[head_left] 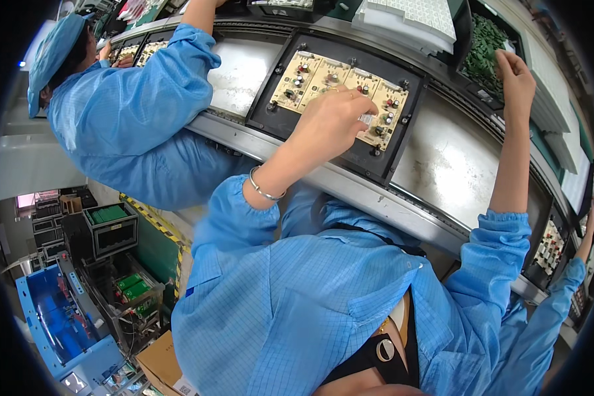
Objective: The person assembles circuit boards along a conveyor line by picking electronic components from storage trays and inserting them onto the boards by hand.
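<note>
On the bench (445,165) before me I count one black tray (278,127), holding four tan circuit boards (293,82); past the far edge, one black bin (464,43) of green parts (485,49). On me: one bracelet (263,192).

Blue gridded jacket (264,297), silver bracelet (263,192)

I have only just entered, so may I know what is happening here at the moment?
A person in blue workwear has the left hand over tan circuit boards set in a black frame, fingers close to the mounted components. The right hand is raised beside a bin filled with small green parts; whether either hand grips something is not clear. To the left, a co-worker in blue sits along the same line, near more boards.
</note>
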A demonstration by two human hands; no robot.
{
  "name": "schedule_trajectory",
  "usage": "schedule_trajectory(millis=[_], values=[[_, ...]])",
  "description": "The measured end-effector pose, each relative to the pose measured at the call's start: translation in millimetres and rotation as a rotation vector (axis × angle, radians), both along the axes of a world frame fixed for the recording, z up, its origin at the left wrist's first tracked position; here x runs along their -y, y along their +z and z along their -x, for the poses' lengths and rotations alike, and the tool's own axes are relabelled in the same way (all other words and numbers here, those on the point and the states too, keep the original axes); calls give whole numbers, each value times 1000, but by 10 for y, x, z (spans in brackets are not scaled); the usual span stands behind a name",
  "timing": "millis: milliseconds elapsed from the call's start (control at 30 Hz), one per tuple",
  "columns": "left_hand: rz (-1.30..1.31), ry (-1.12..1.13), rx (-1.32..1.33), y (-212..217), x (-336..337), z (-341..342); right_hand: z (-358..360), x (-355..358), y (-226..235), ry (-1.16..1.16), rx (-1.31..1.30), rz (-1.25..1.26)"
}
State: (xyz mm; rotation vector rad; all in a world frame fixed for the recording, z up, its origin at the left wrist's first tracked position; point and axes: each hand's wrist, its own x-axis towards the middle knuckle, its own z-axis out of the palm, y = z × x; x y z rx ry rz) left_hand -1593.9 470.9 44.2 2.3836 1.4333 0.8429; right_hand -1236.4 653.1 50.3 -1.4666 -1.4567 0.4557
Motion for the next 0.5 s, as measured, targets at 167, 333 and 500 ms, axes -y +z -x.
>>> schedule_trajectory(millis=[167,333,500], values=[[-29,21,-84,-116,-103,-68,93,-118,84,241,-977,175],[19,-2,-134,-137,-126,-99,-111,-217,2,355,-1437,233],[13,-44,-213,-75,-133,-108,-192,-272,-92,486,-1541,262]])
